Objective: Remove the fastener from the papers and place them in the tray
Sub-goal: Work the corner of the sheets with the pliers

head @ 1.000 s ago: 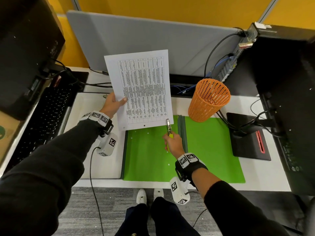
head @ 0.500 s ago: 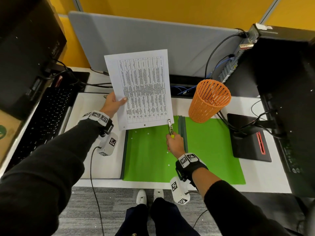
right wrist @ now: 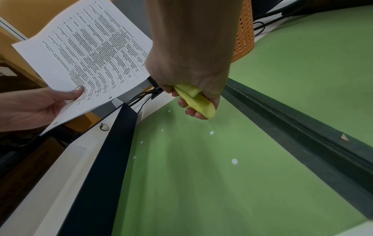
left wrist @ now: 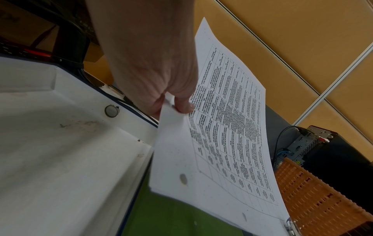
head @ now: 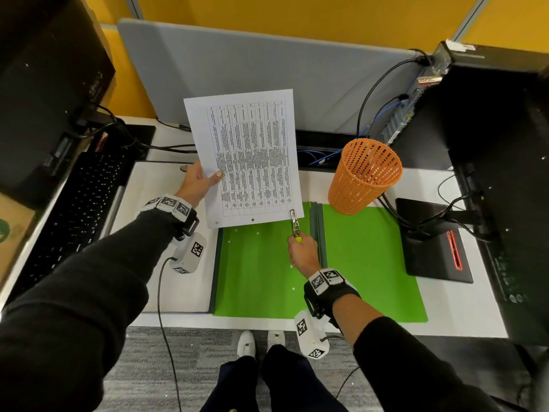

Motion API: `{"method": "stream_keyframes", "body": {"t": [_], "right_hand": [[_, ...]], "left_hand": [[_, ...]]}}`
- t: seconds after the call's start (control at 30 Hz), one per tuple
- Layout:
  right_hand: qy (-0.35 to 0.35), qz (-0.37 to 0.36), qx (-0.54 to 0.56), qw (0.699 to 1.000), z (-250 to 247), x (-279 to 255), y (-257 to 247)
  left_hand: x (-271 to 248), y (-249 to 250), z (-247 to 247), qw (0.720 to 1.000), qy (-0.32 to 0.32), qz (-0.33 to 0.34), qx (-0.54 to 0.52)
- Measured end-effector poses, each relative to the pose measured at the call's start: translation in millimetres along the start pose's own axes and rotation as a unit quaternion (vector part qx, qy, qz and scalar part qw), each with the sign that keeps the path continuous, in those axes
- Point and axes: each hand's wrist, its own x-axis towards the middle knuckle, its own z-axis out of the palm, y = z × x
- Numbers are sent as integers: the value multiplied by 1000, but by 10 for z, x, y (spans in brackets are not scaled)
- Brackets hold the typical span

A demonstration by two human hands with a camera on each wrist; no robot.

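Note:
My left hand (head: 205,179) holds a printed stack of papers (head: 246,156) upright by its left edge, thumb on the front (left wrist: 181,105). My right hand (head: 301,251) grips a plier-like remover tool (head: 294,224) with yellow handles (right wrist: 197,102). Its metal tip touches the papers' lower right corner. The fastener itself is hidden at that corner. A white tray (head: 154,203) lies on the desk under my left hand. The papers hang above an open green folder (head: 261,278).
An orange mesh basket (head: 364,176) stands behind the folder's right half. A black keyboard (head: 74,209) lies to the left, with a monitor on a black base (head: 430,248) to the right. Cables run along a grey partition (head: 267,60) at the back.
The right hand and the tool have shifted only slightly at the papers' lower right corner. The left hand holds the papers in the same place.

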Motion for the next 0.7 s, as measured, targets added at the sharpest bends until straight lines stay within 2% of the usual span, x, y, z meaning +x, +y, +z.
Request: {"method": "stream_keyframes", "body": {"t": [0.4,0.7], "right_hand": [[-7,25,27,999,38,129,143],[21,33,19,999,40,156,161]], "left_hand": [[12,-26,-9,1000,-4,-4,-9],[-1,-13,34,1000,4,-9,-14]]}}
